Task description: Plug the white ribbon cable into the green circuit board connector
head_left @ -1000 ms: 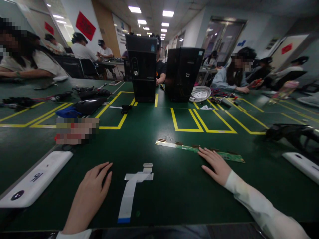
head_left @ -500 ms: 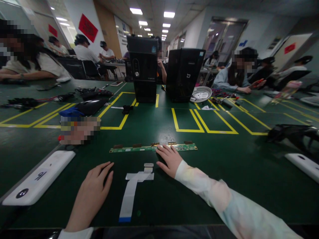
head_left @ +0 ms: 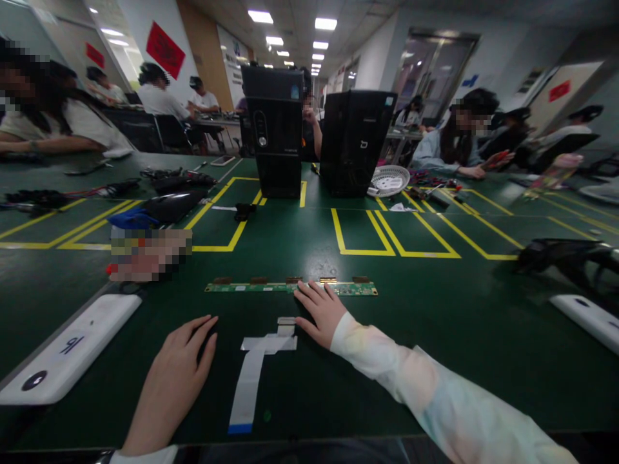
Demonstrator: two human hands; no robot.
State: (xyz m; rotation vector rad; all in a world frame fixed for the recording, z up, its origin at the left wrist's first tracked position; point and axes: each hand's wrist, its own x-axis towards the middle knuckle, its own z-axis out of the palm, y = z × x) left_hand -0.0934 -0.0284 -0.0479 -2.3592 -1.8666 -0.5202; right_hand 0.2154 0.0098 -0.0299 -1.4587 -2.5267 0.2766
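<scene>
A long, narrow green circuit board (head_left: 246,288) with several brown tabs along its far edge lies crosswise on the table ahead of me. My right hand (head_left: 322,314) rests flat, its fingertips touching the board right of its middle and its thumb close to the ribbon cable's connector. Between my hands a white flat ribbon cable (head_left: 247,385) stretches towards me, ending in a blue strip. Clear-looking tape crosses it near the connector end (head_left: 286,325). Left of the cable, my left hand (head_left: 180,364) lies on the tabletop with fingers extended, holding nothing.
Two black computer towers (head_left: 275,135) stand across the green table (head_left: 387,361), which has yellow tape outlines. White devices lie at left (head_left: 72,351) and right (head_left: 590,322). Cables (head_left: 176,182), a white basket (head_left: 389,180) and a black part (head_left: 561,258) lie around. People sit beyond.
The circuit board has turned slightly under my right hand and lies straighter across the table. My right hand has shifted a little left with it. My left hand stays in place.
</scene>
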